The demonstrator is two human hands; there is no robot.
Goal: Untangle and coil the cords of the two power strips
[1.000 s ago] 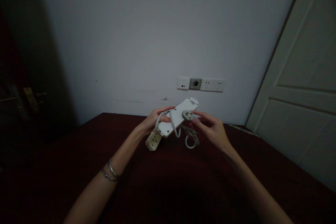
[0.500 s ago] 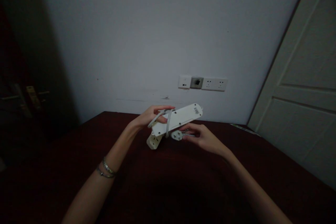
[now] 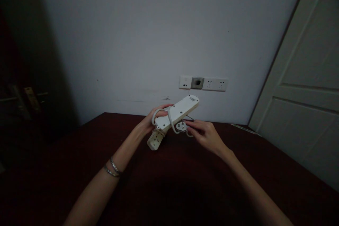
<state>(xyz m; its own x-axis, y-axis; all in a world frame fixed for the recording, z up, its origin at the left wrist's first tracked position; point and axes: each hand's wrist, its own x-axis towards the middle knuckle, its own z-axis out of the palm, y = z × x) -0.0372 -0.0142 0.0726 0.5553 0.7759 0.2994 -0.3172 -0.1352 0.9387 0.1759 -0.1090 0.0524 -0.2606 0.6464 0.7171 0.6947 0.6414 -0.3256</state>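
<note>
My left hand (image 3: pixel 150 120) is closed around the near-left end of a white power strip (image 3: pixel 185 106), its screwed underside facing me. A pale cable (image 3: pixel 171 122) loops round the strip close to my fingers. My right hand (image 3: pixel 208 133) pinches the cable's three-pin plug (image 3: pixel 181 126) just below the strip, with the pins turned toward me. Under the strip, a second white power strip (image 3: pixel 155 141) rests at a slant on the dark red table, its sockets partly visible. Most of that lower one is hidden.
The dark red table (image 3: pixel 127 176) reaches back to a pale wall (image 3: pixel 137 42). Wall sockets and a switch plate (image 3: pixel 203 83) sit just above it. At the right stands a white panelled door (image 3: pixel 299 95). A thin flat strip (image 3: pixel 246 129) lies at the back right edge.
The held power strip has tilted more steeply and shifted slightly left. The plug has risen a little in my right hand, and the cable loop round the strip looks looser.
</note>
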